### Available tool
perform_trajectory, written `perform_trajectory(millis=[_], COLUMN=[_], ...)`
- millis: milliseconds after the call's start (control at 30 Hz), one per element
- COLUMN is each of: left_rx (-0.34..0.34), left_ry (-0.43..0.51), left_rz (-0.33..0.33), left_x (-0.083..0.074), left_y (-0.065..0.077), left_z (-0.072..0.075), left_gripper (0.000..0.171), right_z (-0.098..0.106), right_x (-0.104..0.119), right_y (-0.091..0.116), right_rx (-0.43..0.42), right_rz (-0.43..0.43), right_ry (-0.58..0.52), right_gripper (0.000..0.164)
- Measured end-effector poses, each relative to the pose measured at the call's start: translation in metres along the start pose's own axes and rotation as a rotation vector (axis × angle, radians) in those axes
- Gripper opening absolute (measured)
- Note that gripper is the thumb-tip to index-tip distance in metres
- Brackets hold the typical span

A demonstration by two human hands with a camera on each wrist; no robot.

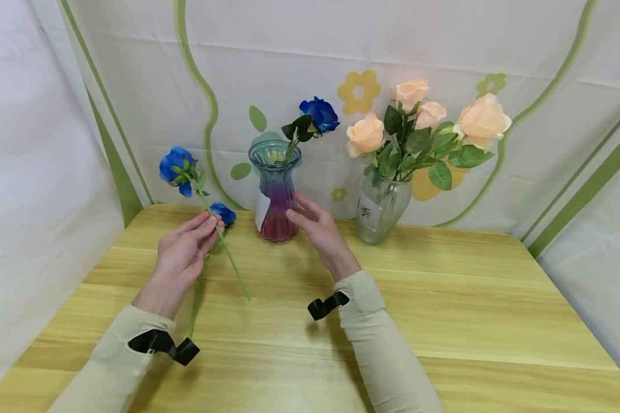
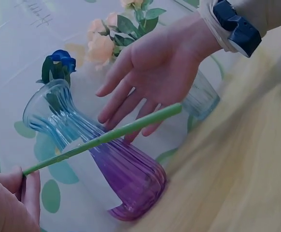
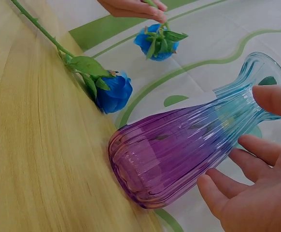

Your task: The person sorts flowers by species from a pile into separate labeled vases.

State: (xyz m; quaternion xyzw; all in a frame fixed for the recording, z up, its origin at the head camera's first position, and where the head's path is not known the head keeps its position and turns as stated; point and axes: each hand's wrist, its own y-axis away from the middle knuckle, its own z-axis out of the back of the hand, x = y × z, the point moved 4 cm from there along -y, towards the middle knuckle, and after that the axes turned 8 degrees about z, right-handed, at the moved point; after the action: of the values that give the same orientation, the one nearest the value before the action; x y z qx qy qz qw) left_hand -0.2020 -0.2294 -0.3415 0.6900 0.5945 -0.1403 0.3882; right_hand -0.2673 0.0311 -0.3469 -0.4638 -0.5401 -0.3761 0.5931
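Observation:
My left hand [image 1: 183,249] pinches the green stem of a blue rose [image 1: 175,167] between thumb and fingers. Its bloom tilts up to the left, and the bare stem end points down toward the right. A ribbed glass vase [image 1: 278,201], blue above and purple below, stands upright with a white label on its side. Another blue rose [image 1: 318,116] leans out of its mouth to the right. Beside the vase's right side is my right hand [image 1: 324,236], fingers extended and spread; whether they touch the glass I cannot tell. Under my left hand, a third blue rose [image 3: 114,93] lies on the table.
A clear glass vase [image 1: 384,209] holding several peach roses [image 1: 483,121] stands to the right. The wooden table [image 1: 470,321] reaches back to a white patterned cloth backdrop [image 1: 289,40]. Black cameras sit on both wrists.

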Motion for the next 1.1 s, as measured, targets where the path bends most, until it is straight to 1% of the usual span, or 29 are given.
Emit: perform_trajectory(millis=[200, 433, 533, 667, 800, 900, 1100], left_rx=[-0.019, 0.024, 0.008, -0.039, -0.064, -0.064, -0.034], left_ry=[0.05, 0.114, 0.145, 0.182, 0.203, 0.204, 0.15], left_rz=[-0.024, -0.055, -0.069, -0.095, -0.121, -0.136, -0.177], left_x=[-0.003, -0.006, -0.008, -0.009, -0.008, -0.006, -0.005], left_y=[-0.002, -0.003, -0.004, -0.008, -0.012, -0.013, -0.013], left_z=[-0.011, -0.028, -0.034, -0.042, -0.049, -0.053, -0.061], left_gripper=[0.023, 0.026, 0.028, 0.03, 0.024, 0.017, 0.006], right_z=[-0.001, -0.001, -0.001, 0.0, 0.0, 0.0, 0.0], right_x=[-0.001, -0.002, -0.001, -0.001, -0.001, -0.001, -0.001], right_y=[0.0, -0.001, 0.0, 0.0, 0.0, 0.0, -0.001], right_rx=[0.003, -0.001, -0.001, 0.001, 0.001, 0.001, 0.003], right_rz=[0.004, 0.004, 0.008, 0.01, 0.007, 0.009, 0.007], right_ry=[-0.005, 0.002, 0.008, 0.01, 0.008, 0.004, -0.006], right_gripper=[0.061, 0.061, 0.061, 0.061, 0.06, 0.06, 0.06])
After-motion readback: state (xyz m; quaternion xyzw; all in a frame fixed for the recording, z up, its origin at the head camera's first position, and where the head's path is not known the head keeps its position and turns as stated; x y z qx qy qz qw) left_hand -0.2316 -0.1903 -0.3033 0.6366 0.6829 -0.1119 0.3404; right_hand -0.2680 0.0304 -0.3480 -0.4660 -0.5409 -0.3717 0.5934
